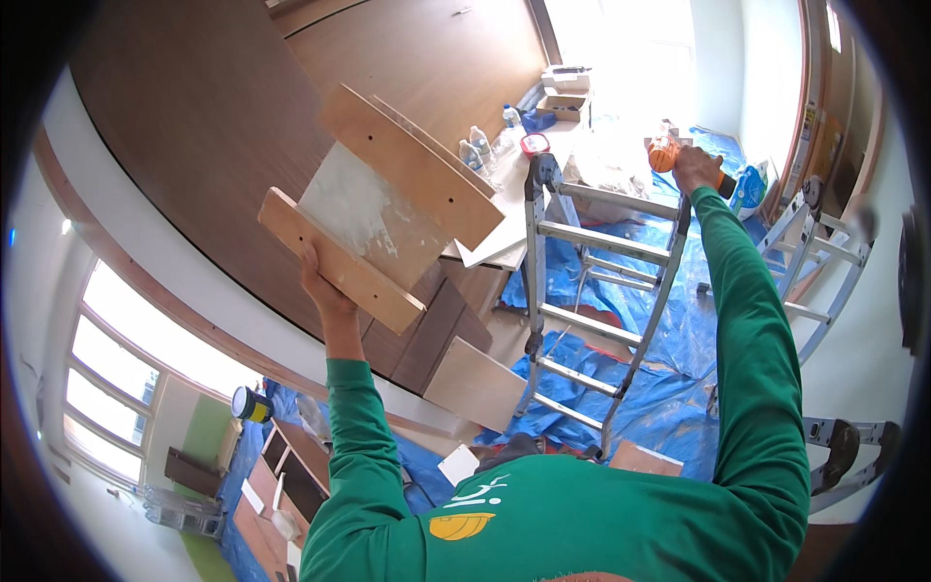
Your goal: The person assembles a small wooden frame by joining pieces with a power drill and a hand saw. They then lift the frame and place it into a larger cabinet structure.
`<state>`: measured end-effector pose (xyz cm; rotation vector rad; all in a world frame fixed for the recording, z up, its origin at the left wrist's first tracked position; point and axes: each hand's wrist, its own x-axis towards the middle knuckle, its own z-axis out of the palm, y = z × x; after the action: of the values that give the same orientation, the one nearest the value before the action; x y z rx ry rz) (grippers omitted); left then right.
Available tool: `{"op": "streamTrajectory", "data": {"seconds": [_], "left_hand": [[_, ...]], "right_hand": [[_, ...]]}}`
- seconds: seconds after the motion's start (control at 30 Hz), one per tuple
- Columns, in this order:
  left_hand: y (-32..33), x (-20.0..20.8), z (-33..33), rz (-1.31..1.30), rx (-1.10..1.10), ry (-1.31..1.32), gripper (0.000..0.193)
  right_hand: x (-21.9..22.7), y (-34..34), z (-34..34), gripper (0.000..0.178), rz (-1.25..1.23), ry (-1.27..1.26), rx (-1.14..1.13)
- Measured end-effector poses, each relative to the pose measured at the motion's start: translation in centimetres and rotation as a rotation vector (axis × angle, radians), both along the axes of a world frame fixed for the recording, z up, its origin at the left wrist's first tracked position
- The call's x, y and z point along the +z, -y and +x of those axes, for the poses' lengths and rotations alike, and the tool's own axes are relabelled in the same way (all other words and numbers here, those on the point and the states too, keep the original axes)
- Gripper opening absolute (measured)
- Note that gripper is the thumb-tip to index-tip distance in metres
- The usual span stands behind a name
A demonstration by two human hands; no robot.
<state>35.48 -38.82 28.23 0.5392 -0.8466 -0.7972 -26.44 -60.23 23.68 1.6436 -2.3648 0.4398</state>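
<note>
My left hand (330,296) grips the lower edge of a wooden panel piece (373,209), raised and tilted at the left. Two tan wood strips with small dark holes run along its sides, and white paint or filler smears its middle. Part of my left hand's fingers is hidden by the panel. My right hand (700,170), arm stretched forward, is closed round an orange cordless drill (664,153) just beyond the top of a metal stepladder (606,257). The drill's tip is too washed out by glare to make out.
Blue plastic sheeting (669,339) covers the floor under the stepladder. A second ladder (819,247) stands at the right. Large brown panels (204,145) rise at the left. Water bottles (478,141) and an open box (562,105) sit on a surface ahead.
</note>
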Motion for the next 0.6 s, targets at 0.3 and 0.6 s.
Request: {"op": "streamTrajectory", "data": {"seconds": [0.3, 0.6], "left_hand": [[-1.6, -0.7, -1.3, 0.025, -0.003, 0.047, 0.07], [-2.0, 2.4, -1.3, 0.02, 0.027, 0.049, 0.059]], "right_hand": [[-1.1, 1.2, -0.9, 0.023, -0.009, -0.077, 0.014], [-1.2, 0.9, -1.0, 0.023, -0.071, 0.019, 0.086]]}}
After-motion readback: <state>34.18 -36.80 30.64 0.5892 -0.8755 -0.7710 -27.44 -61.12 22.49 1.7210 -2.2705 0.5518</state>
